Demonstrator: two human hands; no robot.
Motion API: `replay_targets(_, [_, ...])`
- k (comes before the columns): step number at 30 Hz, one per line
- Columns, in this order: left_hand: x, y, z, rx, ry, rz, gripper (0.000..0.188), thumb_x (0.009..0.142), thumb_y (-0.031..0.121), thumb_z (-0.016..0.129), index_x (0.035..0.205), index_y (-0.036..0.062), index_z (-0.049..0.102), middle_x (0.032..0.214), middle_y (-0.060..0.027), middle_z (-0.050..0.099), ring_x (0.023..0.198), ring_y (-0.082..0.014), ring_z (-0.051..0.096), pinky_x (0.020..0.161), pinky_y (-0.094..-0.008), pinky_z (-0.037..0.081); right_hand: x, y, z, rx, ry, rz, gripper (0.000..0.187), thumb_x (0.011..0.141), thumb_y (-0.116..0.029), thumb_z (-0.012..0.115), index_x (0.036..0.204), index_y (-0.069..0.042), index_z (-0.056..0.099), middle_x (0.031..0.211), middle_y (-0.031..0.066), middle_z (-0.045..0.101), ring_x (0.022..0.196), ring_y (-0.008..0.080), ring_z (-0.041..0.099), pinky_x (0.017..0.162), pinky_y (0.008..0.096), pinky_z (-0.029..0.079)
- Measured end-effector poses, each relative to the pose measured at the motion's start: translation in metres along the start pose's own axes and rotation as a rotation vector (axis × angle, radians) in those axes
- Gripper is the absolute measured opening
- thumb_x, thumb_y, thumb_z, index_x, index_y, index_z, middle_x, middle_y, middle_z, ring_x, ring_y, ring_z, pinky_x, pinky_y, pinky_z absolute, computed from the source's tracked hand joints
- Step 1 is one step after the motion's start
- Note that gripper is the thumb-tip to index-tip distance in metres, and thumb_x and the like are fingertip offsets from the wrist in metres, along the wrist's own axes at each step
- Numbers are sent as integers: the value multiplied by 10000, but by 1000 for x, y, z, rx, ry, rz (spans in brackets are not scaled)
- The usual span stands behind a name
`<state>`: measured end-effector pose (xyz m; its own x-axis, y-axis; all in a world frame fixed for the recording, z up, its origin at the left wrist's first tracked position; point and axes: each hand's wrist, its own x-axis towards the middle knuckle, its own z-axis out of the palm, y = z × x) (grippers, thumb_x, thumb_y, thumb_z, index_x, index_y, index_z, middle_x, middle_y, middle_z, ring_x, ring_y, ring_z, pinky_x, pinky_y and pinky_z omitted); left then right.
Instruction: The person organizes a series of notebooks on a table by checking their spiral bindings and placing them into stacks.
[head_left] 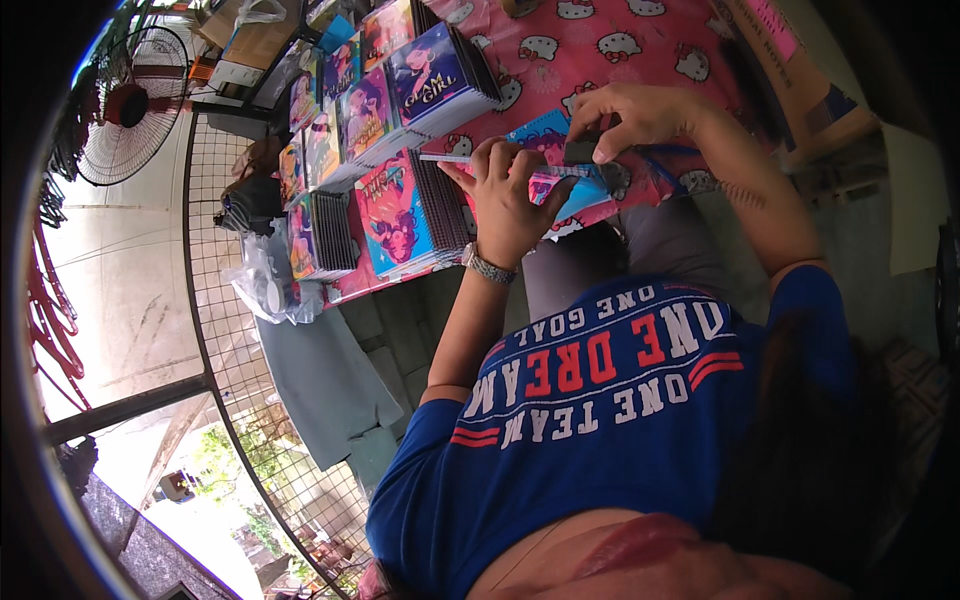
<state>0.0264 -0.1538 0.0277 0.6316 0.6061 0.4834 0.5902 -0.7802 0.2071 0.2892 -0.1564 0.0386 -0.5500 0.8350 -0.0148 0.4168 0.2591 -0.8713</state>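
My left hand (pixel 507 195), with a metal-band watch at the wrist, lies bent over a narrow pale strip like a ruler (pixel 565 171). Its fingertips press on the strip's far side and the thumb is on the near side. Beneath lies a blue and pink illustrated cover (pixel 548 136), partly hidden by both hands. To the right, my right hand (pixel 632 116) is closed, thumb and fingers around a small dark flat piece (pixel 580 152) just above the cover. I cannot make out what kind of thing that piece is.
Stacks of spiral-bound notebooks (pixel 440 75) with colourful covers fill the table's left side. A pink cartoon-print tablecloth (pixel 560 50) covers the table. Blue pen-like sticks (pixel 665 172) lie right of the cover. A cardboard box (pixel 815 85) stands far right; a fan (pixel 130 105) is far left.
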Motion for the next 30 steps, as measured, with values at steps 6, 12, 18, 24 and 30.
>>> replay_targets(6, [7, 3, -10, 0, -86, 10, 415, 693, 377, 833, 993, 159, 648, 1084, -25, 565, 1180, -321, 480, 1039, -724, 136, 1, -10, 7, 435, -48, -67, 519, 700, -349, 695, 1081, 4, 683, 1025, 60, 554, 982, 191, 568, 887, 331, 452])
replay_targets(12, [9, 0, -14, -80, -77, 11, 511, 678, 378, 836, 1040, 108, 598, 1021, -24, 613, 1119, -287, 518, 1027, -750, 89, 5, -14, 3, -62, 9, 18, 523, 667, -338, 719, 1077, -16, 680, 1066, 69, 545, 1014, 209, 547, 905, 346, 439])
replay_targets(18, [5, -3, -10, -128, -54, -15, 567, 664, 386, 857, 1069, 96, 587, 1015, -13, 629, 1096, -277, 538, 1028, -753, 92, 9, -13, 6, 427, -78, -33, 511, 643, -286, 666, 1091, -40, 676, 1076, 63, 573, 1007, 211, 551, 914, 341, 440])
replay_targets(24, [13, 2, -15, 12, -23, -50, 506, 633, 353, 894, 984, 107, 625, 985, -45, 603, 1038, -292, 536, 983, -556, 314, 18, -9, 3, 261, -51, 15, 616, 660, -410, 726, 1153, -47, 655, 1113, 55, 574, 1018, 191, 578, 912, 325, 455])
replay_targets(30, [12, -46, -12, -14, 31, -14, 506, 543, 398, 909, 894, 133, 660, 995, -13, 610, 1054, -286, 523, 907, -528, 358, 34, -14, -1, 498, -144, -196, 583, 687, -356, 732, 1183, -58, 654, 1110, 60, 580, 1052, 195, 585, 949, 347, 448])
